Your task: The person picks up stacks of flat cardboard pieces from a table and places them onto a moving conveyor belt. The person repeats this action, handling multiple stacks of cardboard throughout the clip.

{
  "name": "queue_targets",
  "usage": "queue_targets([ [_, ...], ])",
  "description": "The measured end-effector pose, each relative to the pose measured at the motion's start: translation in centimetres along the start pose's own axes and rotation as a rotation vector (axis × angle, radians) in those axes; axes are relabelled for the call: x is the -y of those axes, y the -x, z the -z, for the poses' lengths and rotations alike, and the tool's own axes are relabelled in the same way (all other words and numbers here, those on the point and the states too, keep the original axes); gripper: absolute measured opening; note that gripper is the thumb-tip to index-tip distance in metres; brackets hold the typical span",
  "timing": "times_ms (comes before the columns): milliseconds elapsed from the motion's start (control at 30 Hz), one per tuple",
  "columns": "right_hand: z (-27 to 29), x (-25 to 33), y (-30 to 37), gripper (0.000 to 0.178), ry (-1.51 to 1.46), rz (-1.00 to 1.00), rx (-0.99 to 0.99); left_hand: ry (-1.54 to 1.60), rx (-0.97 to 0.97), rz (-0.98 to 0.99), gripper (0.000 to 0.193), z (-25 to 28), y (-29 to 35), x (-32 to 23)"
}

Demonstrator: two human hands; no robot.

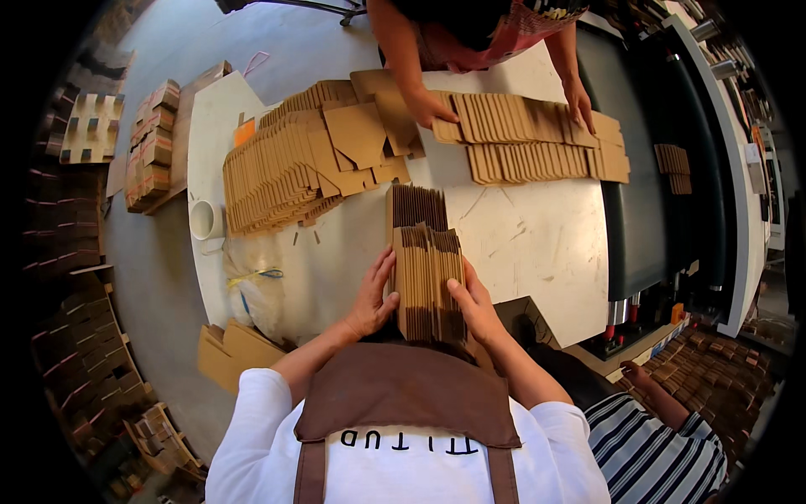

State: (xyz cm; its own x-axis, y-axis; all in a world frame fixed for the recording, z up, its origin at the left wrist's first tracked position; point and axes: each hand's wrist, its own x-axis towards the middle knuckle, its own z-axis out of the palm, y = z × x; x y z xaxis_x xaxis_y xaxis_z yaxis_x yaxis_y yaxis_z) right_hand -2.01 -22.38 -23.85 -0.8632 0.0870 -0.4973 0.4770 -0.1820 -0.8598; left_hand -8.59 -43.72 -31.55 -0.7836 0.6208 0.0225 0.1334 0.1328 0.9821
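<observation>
Pressing inward from both sides, the person's two hands clasp a stack of folded cardboard [426, 281]; it stands upright near the table's six o'clock edge, straight ahead of the chest, its underside hidden. The left hand [370, 296] lies against its nine o'clock face, thumb and fingers along the side; the right hand [478, 307] takes the three o'clock face, thumb over the upper edge, its other fingers hidden from view. Each piece looks light and fairly stiff, though likely springy at the folds; the whole bundle should feel moderately heavy, and the dry faces could slide over one another; exposed edges might dent or fray. The best hold seems to be flat palms on the two outer faces, low down, squeezing evenly so the middle does not drop or fan out. Around it on the white table [537, 252] lie a spread cardboard pile [277, 172] at ten o'clock and overlapping cardboard rows [525, 126] at one o'clock, under a co-worker's hands.
</observation>
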Motion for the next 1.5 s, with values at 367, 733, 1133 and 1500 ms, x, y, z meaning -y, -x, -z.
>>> queue_targets([
  [367,22.0,-6.0,-1.7,0.048,-0.303,-0.23,-0.144,-0.574,0.117,-0.037,0.052,-13.4,-9.2,-9.3],
  [733,20.1,12.2,-9.3,0.015,0.146,0.619,-0.541,-0.694,-0.077,-0.032,0.038,-20.7,-10.7,-6.8],
  [1133,6.6,11.0,-23.3,0.023,-0.164,0.398,-0.032,-0.102,-0.083,-0.013,0.05,-20.2,-8.9,-2.5],
  [1500,7.7,9.5,-24.9,0.025,-0.133,0.437,-0.071,0.352,0.061,0.458,0.037,-20.4,-9.5,-1.6],
])
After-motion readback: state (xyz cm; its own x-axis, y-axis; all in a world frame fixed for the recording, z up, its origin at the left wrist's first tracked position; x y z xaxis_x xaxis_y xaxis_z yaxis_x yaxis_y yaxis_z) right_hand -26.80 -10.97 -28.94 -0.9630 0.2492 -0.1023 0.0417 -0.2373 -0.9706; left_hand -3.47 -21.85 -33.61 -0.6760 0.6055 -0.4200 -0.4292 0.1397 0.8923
